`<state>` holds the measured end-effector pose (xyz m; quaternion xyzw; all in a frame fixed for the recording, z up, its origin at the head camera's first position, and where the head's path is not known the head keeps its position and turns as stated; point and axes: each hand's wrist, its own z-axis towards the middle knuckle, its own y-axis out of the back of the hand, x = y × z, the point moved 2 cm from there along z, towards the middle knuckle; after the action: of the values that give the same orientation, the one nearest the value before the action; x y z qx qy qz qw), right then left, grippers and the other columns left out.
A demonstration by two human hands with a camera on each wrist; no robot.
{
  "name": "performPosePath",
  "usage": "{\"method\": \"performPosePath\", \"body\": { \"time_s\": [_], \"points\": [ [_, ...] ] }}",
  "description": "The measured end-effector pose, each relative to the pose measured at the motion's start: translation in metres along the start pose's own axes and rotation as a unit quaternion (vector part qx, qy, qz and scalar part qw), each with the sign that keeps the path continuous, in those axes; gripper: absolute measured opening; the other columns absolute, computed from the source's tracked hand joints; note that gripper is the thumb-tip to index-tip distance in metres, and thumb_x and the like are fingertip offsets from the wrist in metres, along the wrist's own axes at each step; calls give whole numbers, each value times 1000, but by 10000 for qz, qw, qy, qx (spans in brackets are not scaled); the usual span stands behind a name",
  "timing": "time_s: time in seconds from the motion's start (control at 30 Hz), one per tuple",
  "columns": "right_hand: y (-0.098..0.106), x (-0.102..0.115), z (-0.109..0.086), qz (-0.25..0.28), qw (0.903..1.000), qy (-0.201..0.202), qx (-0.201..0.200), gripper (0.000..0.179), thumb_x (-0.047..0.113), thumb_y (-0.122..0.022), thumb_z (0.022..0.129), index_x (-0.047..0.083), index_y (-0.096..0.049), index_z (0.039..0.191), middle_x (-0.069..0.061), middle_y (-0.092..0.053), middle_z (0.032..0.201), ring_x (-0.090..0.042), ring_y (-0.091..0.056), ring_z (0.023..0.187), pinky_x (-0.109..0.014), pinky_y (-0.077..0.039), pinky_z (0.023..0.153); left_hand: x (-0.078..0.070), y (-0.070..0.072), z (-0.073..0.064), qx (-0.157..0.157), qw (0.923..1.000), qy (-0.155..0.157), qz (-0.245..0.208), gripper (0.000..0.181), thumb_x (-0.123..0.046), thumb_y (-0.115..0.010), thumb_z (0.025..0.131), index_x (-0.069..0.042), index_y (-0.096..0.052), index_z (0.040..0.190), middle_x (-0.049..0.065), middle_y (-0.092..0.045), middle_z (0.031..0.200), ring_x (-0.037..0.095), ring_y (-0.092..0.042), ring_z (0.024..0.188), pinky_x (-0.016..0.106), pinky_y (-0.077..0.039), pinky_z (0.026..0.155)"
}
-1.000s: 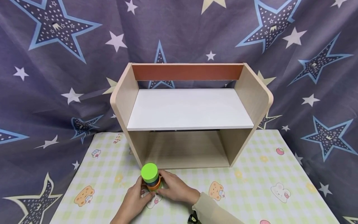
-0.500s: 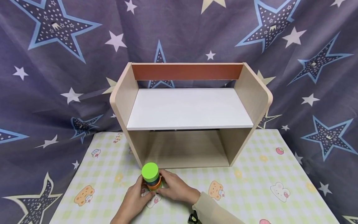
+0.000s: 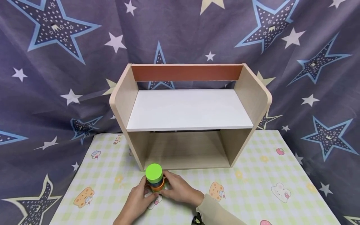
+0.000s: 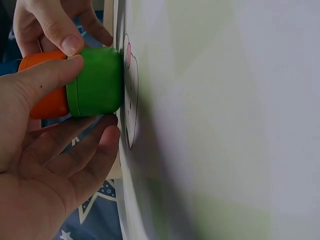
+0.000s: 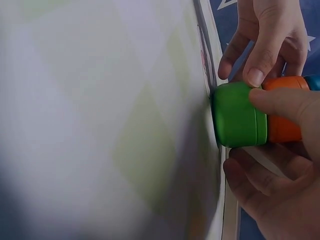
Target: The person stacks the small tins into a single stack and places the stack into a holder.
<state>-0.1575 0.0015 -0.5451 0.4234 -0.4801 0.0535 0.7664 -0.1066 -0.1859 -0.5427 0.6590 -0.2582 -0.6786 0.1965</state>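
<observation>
A stack of short round containers (image 3: 154, 173) stands upright on the tablecloth before the shelf's left front corner. Its top is bright green, with dark blue and orange pieces below. A green bottom piece (image 4: 97, 82) with a seam rests against the cloth, under an orange piece (image 5: 285, 107). My left hand (image 3: 137, 199) grips the stack from the left, its thumb across the lower pieces. From the right, my right hand (image 3: 180, 189) holds the same stack, thumb on the green bottom piece. Both thumb tips lie close together on the near side.
A wooden shelf unit (image 3: 119, 103) stands behind the hands, with a white upper board (image 3: 189, 109) and a lower compartment (image 3: 187, 150). A checked tablecloth (image 3: 253, 190) covers the table. A star-patterned curtain (image 3: 180, 31) hangs behind and at both sides.
The stack and both hands have shifted slightly to the right. Both hands keep their hold, and the head view has moved a little.
</observation>
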Motion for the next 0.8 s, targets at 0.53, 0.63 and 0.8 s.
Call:
{"method": "performPosePath", "body": {
  "time_s": [0.53, 0.63, 0.8],
  "points": [
    [17, -4, -17, 142, 9988, -440, -186, 66, 16, -78, 90, 12, -43, 146, 0, -58, 132, -7, -58, 114, -30, -52, 94, -11, -14, 10, 388, 9978, -538, 17, 70, -21, -82, 86, -8, -44, 142, 9, -68, 118, 18, -69, 99, 32, -58, 80],
    [20, -6, -21, 162, 9986, -440, -229, 66, 16, -78, 90, 12, -43, 146, 0, -58, 131, -9, -59, 114, -31, -53, 94, -13, -17, 12, 372, 9973, -630, 66, 69, -23, -83, 85, -9, -45, 141, 8, -68, 116, 17, -68, 96, 32, -58, 77],
    [25, -8, -27, 134, 9986, -410, -301, 67, 15, -79, 89, 12, -43, 146, -1, -58, 132, -9, -59, 114, -29, -52, 94, -18, -21, 15, 400, 9969, -664, 108, 68, -25, -83, 85, -10, -47, 140, 5, -69, 114, 14, -66, 93, 32, -56, 74]
  ]
}}
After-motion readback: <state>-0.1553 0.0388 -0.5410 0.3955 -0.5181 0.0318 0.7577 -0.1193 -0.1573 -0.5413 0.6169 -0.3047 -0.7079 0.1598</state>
